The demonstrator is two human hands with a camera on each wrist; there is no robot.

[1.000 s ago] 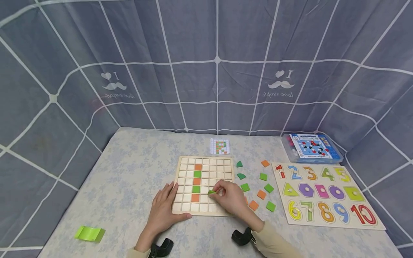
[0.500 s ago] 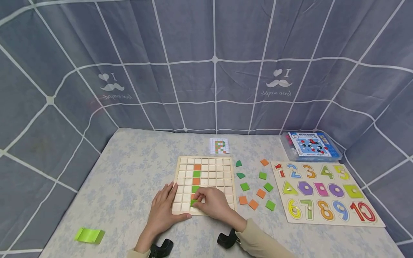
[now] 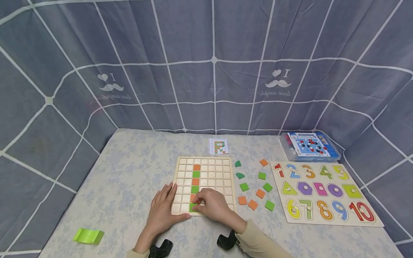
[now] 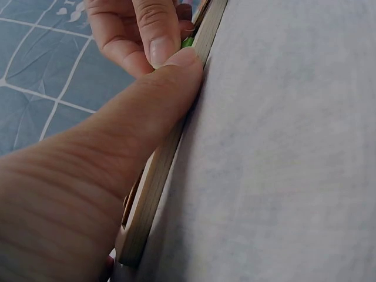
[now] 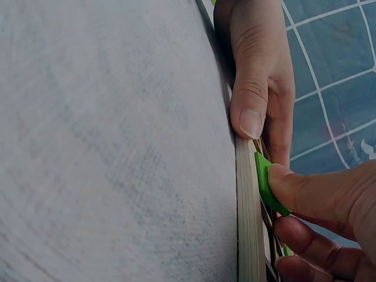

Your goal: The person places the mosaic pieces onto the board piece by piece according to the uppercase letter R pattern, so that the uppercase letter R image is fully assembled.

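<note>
My right hand (image 3: 214,205) pinches a green square tile (image 5: 267,187) between thumb and fingers, over the front row of the wooden grid board (image 3: 217,172). In the right wrist view this tile is tilted, near the board's front edge. Beyond it on the board runs a column of alternating orange and green squares, with an orange tile (image 3: 196,167) at its far end. Flat along the left side lies my left hand (image 3: 164,208), fingers straight, its thumb (image 4: 170,76) against the front edge. The right fingers partly cover the nearest orange tile.
Right of the board lie loose orange squares (image 3: 253,204), green squares (image 3: 269,205) and dark green quarter-round pieces (image 3: 240,176). A number puzzle board (image 3: 309,215) and plastic box (image 3: 292,154) stand farther right. A pattern card (image 3: 211,147) lies behind; a green block (image 3: 88,236) sits front left.
My right hand has carried the green tile leftward from the board's right half to the near end of the coloured column, then lowered slightly. The left hand has stayed put.
</note>
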